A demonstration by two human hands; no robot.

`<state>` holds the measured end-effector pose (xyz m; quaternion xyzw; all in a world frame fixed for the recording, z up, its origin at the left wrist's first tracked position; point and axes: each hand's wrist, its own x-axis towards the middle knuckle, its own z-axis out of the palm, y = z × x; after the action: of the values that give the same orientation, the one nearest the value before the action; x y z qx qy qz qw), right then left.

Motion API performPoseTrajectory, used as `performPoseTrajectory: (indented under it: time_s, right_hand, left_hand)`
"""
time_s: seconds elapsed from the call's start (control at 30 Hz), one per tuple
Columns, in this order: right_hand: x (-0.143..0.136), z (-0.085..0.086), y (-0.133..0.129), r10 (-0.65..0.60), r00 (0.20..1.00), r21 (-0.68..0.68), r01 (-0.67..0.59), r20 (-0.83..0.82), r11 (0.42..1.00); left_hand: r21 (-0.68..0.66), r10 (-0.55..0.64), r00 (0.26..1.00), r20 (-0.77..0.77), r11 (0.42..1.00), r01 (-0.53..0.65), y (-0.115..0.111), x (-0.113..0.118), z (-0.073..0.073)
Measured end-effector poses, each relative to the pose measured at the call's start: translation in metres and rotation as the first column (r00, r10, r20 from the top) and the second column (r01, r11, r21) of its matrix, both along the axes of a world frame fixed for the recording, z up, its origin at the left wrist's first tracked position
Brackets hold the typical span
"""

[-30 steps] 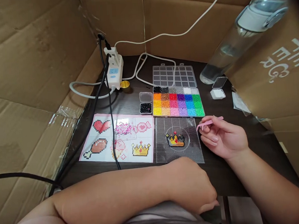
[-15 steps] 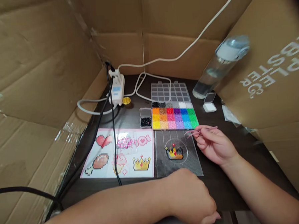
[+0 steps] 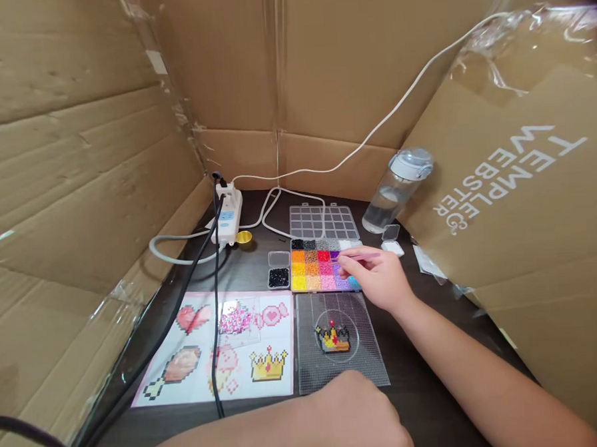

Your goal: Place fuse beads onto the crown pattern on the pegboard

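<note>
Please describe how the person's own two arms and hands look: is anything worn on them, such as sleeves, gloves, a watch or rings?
Both forearms are bare, with no sleeves showing on the parts in view. The left hand and the right hand wear no gloves. No watch, bracelet or ring shows on either wrist or on the fingers that are visible. No markings appear on the arms.

Home hobby corner, not a shop or lab. Small dark tabletop (image 3: 261, 279) walled in by big cardboard sheets (image 3: 75, 162). Fuse-bead kit on it: sorted bead box (image 3: 315, 266), clear pegboard (image 3: 356, 370), pattern sheet (image 3: 196, 362). Household power strip (image 3: 229, 214) with loose cables, water bottle (image 3: 395, 188) at the back.
</note>
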<state>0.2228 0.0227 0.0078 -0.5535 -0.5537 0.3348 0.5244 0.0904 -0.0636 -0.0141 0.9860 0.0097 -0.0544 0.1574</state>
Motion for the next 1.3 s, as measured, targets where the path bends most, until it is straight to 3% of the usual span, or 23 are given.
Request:
performPoseTrajectory:
  time_s: [0.17,0.27,0.47,0.77,1.03,1.3]
  right_hand:
    - [-0.018,-0.033,0.015,-0.086,0.996,0.019,0.085,0.013,0.996]
    - [-0.019,-0.045,0.013,-0.106,0.994,0.064,0.103,0.039,0.993]
    - [-0.016,-0.043,0.007,-0.124,0.971,0.268,0.066,0.204,0.961]
    - [-0.017,-0.047,0.005,-0.106,0.987,0.152,0.088,0.116,0.984]
    - [-0.018,-0.049,0.006,-0.082,0.994,0.096,0.075,0.071,0.993]
    - [-0.017,-0.05,0.007,-0.074,0.996,0.056,0.071,0.044,0.996]
  left_hand:
    - [-0.07,-0.041,0.999,-0.007,0.997,0.04,0.006,-0.001,0.002]
    - [-0.085,-0.067,0.997,-0.026,0.994,0.065,0.008,-0.001,-0.004]
    - [-0.124,-0.113,0.99,-0.086,0.987,0.102,0.01,0.003,-0.017]
    - [-0.18,-0.124,0.983,-0.139,0.979,0.099,0.01,0.004,-0.014]
    - [-0.182,-0.159,0.957,-0.244,0.977,0.116,0.011,0.005,-0.001]
    - [-0.173,-0.14,0.971,-0.196,0.979,0.106,0.008,0.005,-0.011]
